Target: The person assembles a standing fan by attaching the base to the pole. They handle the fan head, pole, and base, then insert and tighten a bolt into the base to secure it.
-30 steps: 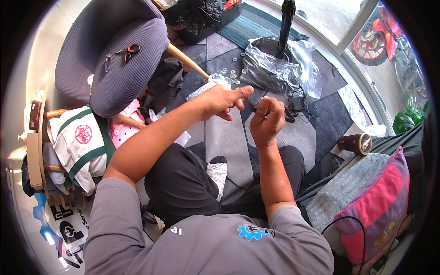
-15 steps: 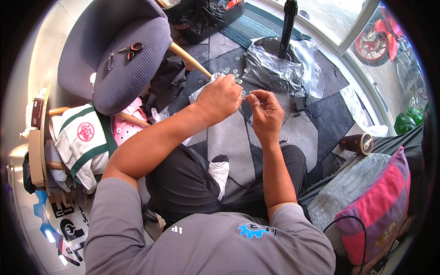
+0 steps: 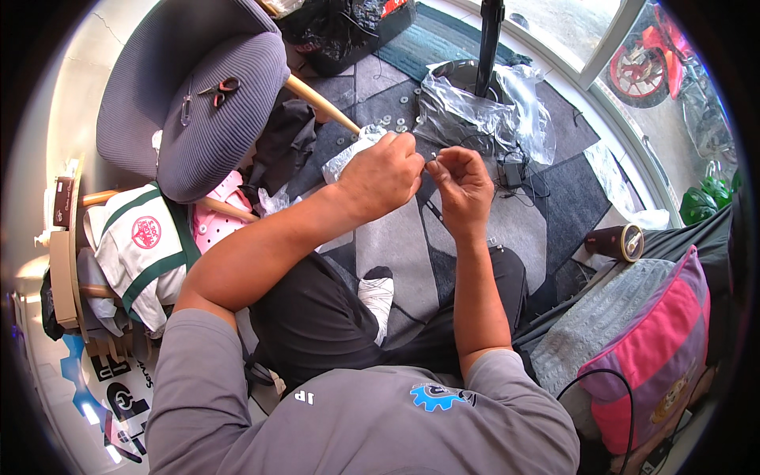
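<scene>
My left hand is closed, knuckles up, over the rug in front of me. What its fingers hold, if anything, is hidden behind them. Close beside it, my right hand pinches thumb against forefinger. A tiny pale piece shows at that pinch, too small to name. The two sets of fingertips are nearly together, with a narrow gap between them. Beyond my left hand lies a crumpled whitish plastic packet. Several small, pale, washer-like rings are scattered on the patterned rug around it.
At the left stands a grey chair with orange-handled scissors on its seat. Pink clogs sit below. Ahead is a clear plastic bag around a black pole. A dark cup and pink pillow are at right.
The view has shifted slightly, moving the background a little to the left. Both hands keep nearly the same closed poses, fingertips still close together.
</scene>
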A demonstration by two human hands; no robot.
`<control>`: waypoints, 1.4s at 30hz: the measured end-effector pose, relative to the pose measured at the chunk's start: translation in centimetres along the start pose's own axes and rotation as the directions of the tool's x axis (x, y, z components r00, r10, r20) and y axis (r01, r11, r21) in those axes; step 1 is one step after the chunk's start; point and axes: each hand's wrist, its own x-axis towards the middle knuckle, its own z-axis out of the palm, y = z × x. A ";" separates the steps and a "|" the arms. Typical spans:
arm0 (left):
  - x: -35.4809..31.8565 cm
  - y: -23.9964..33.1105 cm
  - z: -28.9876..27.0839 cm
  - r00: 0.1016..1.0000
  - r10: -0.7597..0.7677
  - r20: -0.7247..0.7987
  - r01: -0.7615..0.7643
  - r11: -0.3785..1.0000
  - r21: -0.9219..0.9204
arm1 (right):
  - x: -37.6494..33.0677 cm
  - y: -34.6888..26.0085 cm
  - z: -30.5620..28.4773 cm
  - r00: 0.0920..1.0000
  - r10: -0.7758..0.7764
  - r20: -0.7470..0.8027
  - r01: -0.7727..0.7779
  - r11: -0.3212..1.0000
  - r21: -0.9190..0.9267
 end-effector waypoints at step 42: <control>0.4 -2.1 -1.5 0.820 -0.319 0.476 0.534 0.126 -0.836 | 0.0 -1.4 -2.2 0.960 0.190 0.206 -0.186 0.982 -0.035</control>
